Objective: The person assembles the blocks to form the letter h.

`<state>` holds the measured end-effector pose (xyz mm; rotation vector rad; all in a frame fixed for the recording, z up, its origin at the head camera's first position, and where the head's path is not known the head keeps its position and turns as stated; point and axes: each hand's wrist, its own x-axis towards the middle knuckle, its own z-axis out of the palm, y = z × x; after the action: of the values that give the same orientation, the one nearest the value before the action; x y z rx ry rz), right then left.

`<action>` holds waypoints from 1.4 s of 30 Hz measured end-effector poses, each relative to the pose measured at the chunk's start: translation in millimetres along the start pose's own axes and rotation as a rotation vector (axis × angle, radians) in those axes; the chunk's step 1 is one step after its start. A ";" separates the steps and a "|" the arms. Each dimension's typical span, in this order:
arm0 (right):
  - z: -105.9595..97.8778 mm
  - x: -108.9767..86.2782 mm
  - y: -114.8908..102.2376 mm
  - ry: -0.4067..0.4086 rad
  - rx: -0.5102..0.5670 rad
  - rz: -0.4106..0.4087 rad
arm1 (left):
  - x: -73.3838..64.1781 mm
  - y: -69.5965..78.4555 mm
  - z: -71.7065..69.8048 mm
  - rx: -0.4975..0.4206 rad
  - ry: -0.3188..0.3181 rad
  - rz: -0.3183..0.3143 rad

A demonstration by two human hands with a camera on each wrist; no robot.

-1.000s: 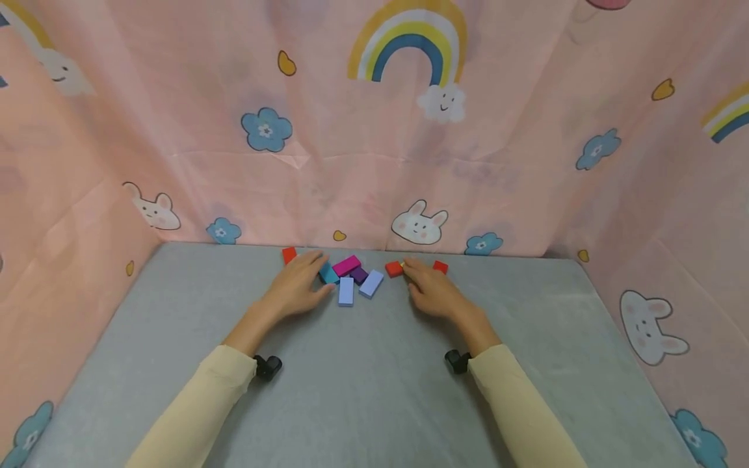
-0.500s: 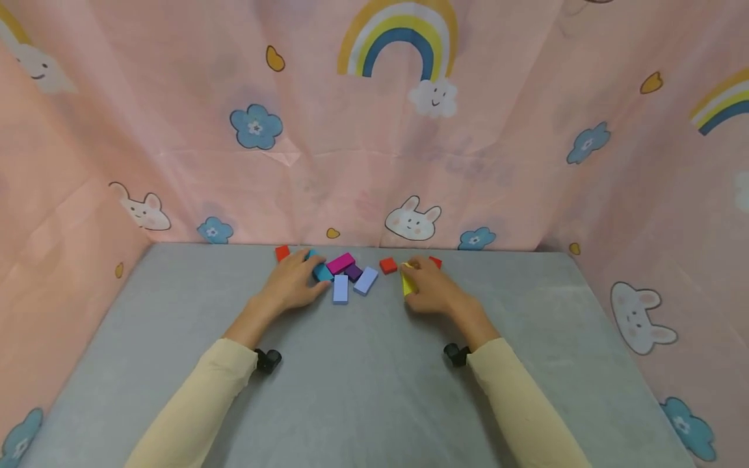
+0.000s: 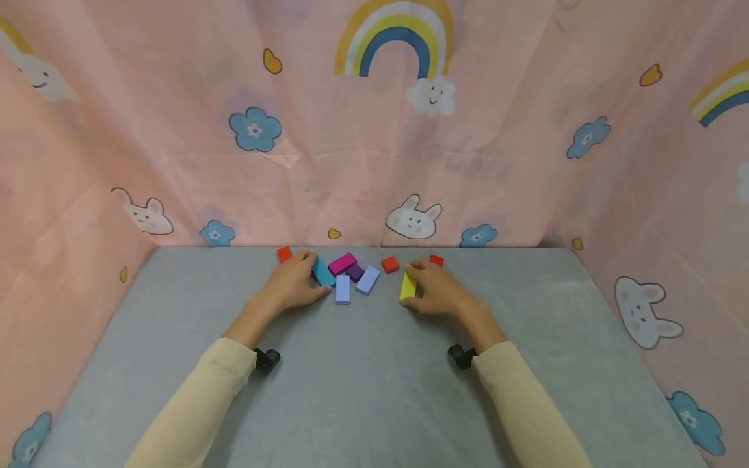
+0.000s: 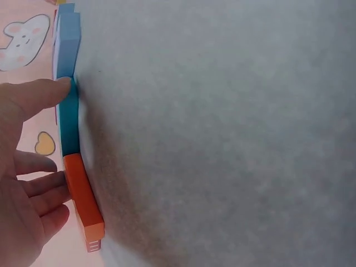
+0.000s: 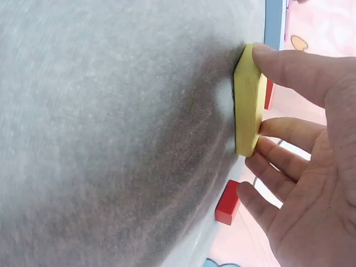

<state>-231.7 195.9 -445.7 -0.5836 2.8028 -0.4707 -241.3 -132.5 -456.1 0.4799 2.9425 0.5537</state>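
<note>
Yellow block (image 3: 407, 286), nearly hidden second ago, now shows, pinched lengthwise in part-spread right grip (image 3: 440, 290); left grip (image 3: 290, 281) likewise curls round blue block (image 3: 322, 272); both seem secured.

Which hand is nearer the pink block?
Left. The left hand touches the blue block beside the pink block; the right hand pinches the yellow block, farther off to its right.

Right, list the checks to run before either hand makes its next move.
1. Right hand on yellow block: ok, thumb and fingers pinch it.
2. Left hand on blue block: ok, thumb and fingers span it.
3. Grip firmness: cannot tell.
4. Yellow block apart from the red block left of it: ok, gap visible.
5. Purple block fully visible: not ok, magenta block partly hides it.
</note>
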 end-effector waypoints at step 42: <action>6.4 -2.5 -5.6 0.077 -0.020 0.028 | -83.4 -0.3 -13.4 -0.054 0.006 0.125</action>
<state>-225.6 190.4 -449.2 -0.5404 2.8880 -0.4705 -164.9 -164.5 -439.7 0.6600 2.9091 0.6468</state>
